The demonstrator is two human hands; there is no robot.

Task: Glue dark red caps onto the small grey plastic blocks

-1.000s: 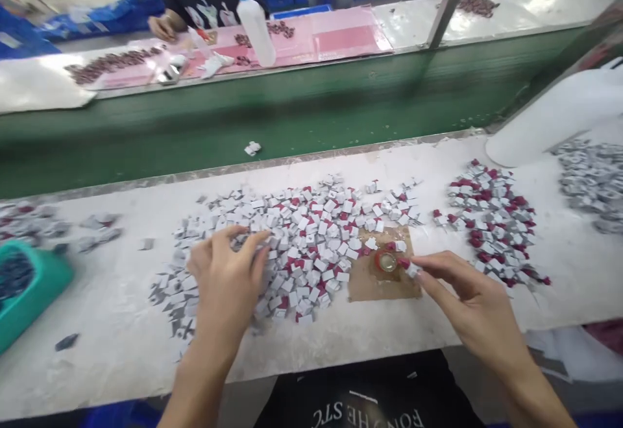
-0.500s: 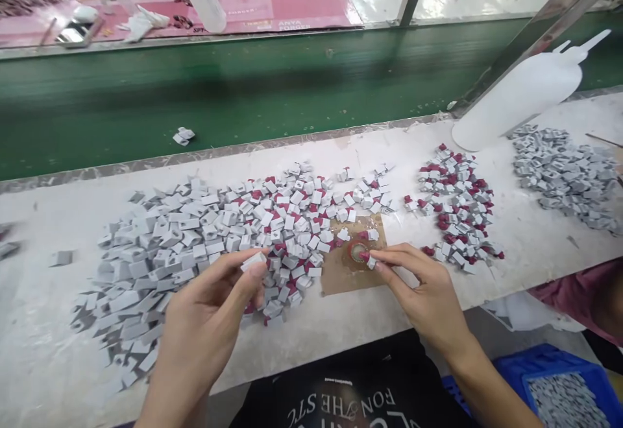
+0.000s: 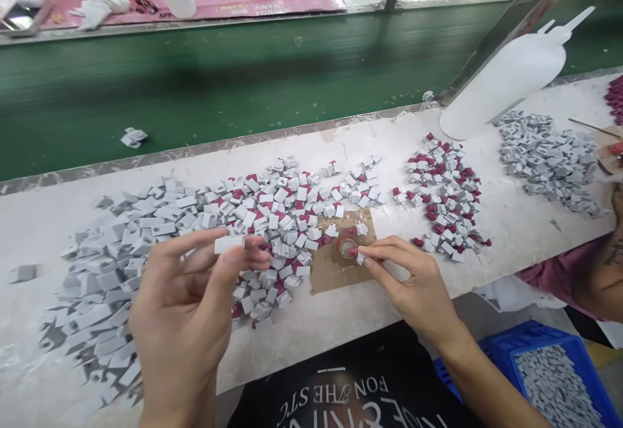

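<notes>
One smooth boxy block point(image 3: 228, 244) pinched by left hand point(image 3: 182, 311), maroon-ended piece point(image 3: 359, 257) pinched by right hand point(image 3: 415, 280), flat cardboard point(image 3: 333, 277)

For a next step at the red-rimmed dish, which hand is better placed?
Probably the right hand: it holds a maroon-and-grey piece at the dish, while the left hand holds a pale grey block farther away.

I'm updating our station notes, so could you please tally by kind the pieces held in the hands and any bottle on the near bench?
Pale block, in the left hand: 1
Pale-and-maroon piece, in the right hand: 1
White bottle: 1
Total: 3
</notes>
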